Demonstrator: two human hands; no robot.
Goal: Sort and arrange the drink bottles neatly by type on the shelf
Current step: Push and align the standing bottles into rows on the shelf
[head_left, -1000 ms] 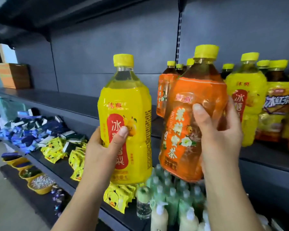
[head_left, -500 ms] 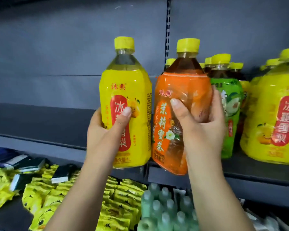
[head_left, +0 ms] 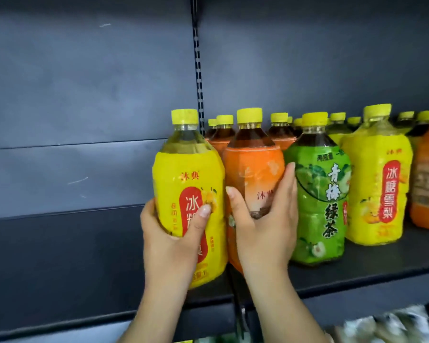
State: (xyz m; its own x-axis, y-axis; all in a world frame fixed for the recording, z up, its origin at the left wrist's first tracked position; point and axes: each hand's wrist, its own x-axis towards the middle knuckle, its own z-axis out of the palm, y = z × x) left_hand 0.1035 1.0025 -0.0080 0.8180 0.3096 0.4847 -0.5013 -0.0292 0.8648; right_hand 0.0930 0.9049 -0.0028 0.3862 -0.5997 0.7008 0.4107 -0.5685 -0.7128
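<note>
Left hand point(head_left: 169, 243) grips a yellow-labelled plastic bottle point(head_left: 188, 191), right hand point(head_left: 264, 229) an orange-labelled plastic bottle point(head_left: 254, 167); squeezing in could topple the adjacent green-labelled bottle point(head_left: 318, 201).

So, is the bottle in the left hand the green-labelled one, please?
No, the left hand grips a yellow-labelled bottle; the green-labelled bottle stands on the shelf.

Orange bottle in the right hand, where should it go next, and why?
Probably set the orange-labelled plastic bottle down on the dark shelf, since the right hand grips it just in front of other orange-labelled bottles.
</note>
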